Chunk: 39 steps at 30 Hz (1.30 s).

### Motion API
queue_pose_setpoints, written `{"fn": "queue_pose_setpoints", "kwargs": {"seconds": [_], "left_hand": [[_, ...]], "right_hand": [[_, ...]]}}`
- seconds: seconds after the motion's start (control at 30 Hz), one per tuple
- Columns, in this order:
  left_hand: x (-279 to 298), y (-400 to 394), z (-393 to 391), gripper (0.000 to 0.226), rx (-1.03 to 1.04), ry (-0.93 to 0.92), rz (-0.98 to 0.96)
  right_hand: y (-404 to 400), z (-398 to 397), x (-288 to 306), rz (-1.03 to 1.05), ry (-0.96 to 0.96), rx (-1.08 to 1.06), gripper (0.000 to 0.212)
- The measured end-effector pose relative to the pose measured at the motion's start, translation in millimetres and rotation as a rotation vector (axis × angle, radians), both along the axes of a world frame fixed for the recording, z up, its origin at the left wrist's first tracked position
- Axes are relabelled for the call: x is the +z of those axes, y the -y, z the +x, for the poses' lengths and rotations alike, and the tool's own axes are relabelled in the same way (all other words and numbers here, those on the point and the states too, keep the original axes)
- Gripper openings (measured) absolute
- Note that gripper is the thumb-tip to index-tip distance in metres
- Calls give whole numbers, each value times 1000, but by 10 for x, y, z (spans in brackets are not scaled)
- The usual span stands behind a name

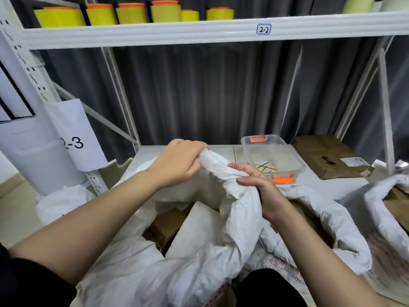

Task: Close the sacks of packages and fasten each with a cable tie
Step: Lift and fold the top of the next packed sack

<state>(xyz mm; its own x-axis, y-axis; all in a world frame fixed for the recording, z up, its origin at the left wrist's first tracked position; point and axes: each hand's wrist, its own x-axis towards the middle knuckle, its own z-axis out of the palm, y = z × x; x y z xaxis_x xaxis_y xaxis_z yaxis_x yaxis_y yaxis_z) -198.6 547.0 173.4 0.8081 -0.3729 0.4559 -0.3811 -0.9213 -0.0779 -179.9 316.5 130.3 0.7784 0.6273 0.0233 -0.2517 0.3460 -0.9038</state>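
Note:
A white woven sack (234,220) stands open in front of me, with brown cardboard packages (166,227) and a white parcel (194,224) showing inside. My left hand (179,160) grips the raised top edge of the sack's mouth. Just to its right, my right hand (256,180) clutches a bunched fold of the same rim. Coloured cable ties (265,167) lie in a clear plastic box (285,151) with orange clips on the shelf behind the sack. A second white sack (380,209) with cardboard inside sits open at the right.
A flat brown cardboard package (327,156) lies on the low white shelf (150,154). Another white sack (64,200) sits at the left by a large white roll (28,151). Yellow tape rolls (132,15) line the upper shelf. Grey curtain hangs behind.

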Motion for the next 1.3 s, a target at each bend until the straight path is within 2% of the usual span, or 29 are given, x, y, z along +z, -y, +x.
{"fn": "queue_pose_setpoints", "kwargs": {"seconds": [0.1,0.17,0.2,0.27,0.33,0.4,0.43,0.5,0.57,0.7,0.77,0.83,0.9,0.93,1.0,1.07,1.1,1.17,1.3], "left_hand": [[-25,217,-46,47,-179,17,101],[-80,282,-7,43,-167,-13,142],[-103,295,18,41,-142,-27,137],[-117,331,53,36,-80,-39,90],[-96,363,66,28,-9,-53,44],[-48,398,71,24,49,-99,8],[-20,410,83,25,76,-127,-7],[6,380,126,32,91,-169,-33],[16,322,151,38,67,-206,0],[-25,300,191,45,53,-261,6],[-50,405,170,32,116,-180,-92],[-58,572,41,25,215,-84,-280],[-93,766,-200,37,233,-96,-474],[-115,855,-338,48,203,-160,-525],[-158,977,-596,74,167,-401,-548],[-206,998,-743,96,219,-579,-494],[-214,994,-766,103,265,-561,-435],[-262,943,-716,105,369,-398,-283],[-329,741,-561,81,496,-139,-35]], "right_hand": [[-43,-34,2,116,-89,35,34],[-54,-51,47,128,-85,27,41],[-49,-49,57,31,-36,-13,45],[-31,-74,85,-402,215,-140,47],[-35,-121,70,-805,432,-234,65],[-82,-216,41,-968,513,-322,66],[-102,-253,14,-938,535,-369,58],[-126,-298,-78,-716,556,-401,37],[-97,-287,-134,-537,521,-329,24],[20,-250,-155,-194,197,-115,39],[-8,-261,-173,-87,62,-126,41],[-92,-252,-191,10,-48,-220,31],[-191,-219,-143,86,-85,-334,20],[-241,-197,-94,110,-84,-387,20],[-339,-150,15,102,-64,-470,20],[-446,-135,87,97,-72,-486,23],[-498,-128,95,113,-97,-475,26],[-603,-117,124,182,-168,-462,29],[-709,-35,166,335,-310,-486,31]]}}
